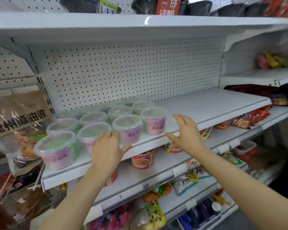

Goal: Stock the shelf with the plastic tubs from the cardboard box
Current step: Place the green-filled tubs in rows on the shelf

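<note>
Several clear-lidded plastic tubs with pink and green contents stand in rows on the left half of the white shelf. The front row runs from a tub at the far left to a tub at the right end. My left hand hovers open at the shelf's front edge, fingertips at a front-row tub, and holds nothing. My right hand is open, fingers spread, just right of the last tub and apart from it. The cardboard box is out of view.
The shelf's right half is bare, backed by white pegboard. Red noodle cups and snack packets fill the lower shelves. A bagged chicken pack hangs at left. Dark bowls sit on the upper shelf.
</note>
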